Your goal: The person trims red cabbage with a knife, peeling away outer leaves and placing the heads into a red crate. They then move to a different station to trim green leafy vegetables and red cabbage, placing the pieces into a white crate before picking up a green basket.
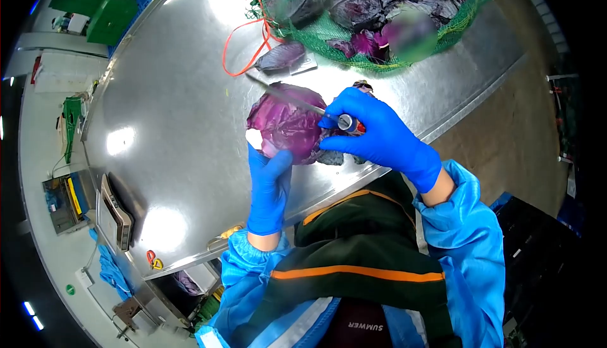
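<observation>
A purple cabbage [288, 123] with a white cut stem end rests in my left hand [270, 180], whose blue-gloved fingers support it from below and on the near side. My right hand [379, 126], also in a blue glove, grips a knife [294, 100] by its handle. The blade reaches leftward across the top of the cabbage. Dark loose leaves [332, 156] lie under and beside my right hand, partly hidden by it.
A green mesh bag [379, 63] full of purple cabbages stands at the far side of the metal table [177, 126]. A loose leaf [281, 55] and a red cord [231, 50] lie beside it. Scissors [153, 260] and a scale-like device [117, 212] are at the left edge.
</observation>
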Action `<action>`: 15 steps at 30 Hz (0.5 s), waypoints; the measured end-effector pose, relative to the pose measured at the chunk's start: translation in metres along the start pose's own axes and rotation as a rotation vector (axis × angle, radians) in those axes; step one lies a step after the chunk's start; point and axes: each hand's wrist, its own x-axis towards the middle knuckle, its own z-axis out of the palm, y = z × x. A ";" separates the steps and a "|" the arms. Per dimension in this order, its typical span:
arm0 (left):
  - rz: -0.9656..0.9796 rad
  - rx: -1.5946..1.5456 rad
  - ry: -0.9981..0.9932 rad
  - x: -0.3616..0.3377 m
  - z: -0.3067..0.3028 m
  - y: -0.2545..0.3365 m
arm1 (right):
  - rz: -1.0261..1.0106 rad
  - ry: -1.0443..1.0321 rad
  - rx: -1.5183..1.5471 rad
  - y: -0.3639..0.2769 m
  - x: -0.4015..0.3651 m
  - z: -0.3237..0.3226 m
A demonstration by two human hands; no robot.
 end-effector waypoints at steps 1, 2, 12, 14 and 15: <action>-0.010 0.012 0.010 -0.001 0.001 0.000 | 0.066 -0.019 0.059 0.001 -0.003 -0.001; -0.017 0.023 0.020 -0.001 0.004 0.000 | 0.129 -0.038 0.116 0.001 -0.005 -0.002; -0.337 -0.876 -0.093 0.010 -0.008 -0.025 | 0.489 0.286 0.463 0.029 -0.018 -0.044; -0.343 -0.752 -0.140 0.008 -0.005 -0.023 | 0.501 0.792 0.301 0.042 -0.011 -0.047; -0.347 -0.692 -0.165 0.008 -0.003 -0.022 | 0.503 0.772 0.304 0.040 -0.012 -0.046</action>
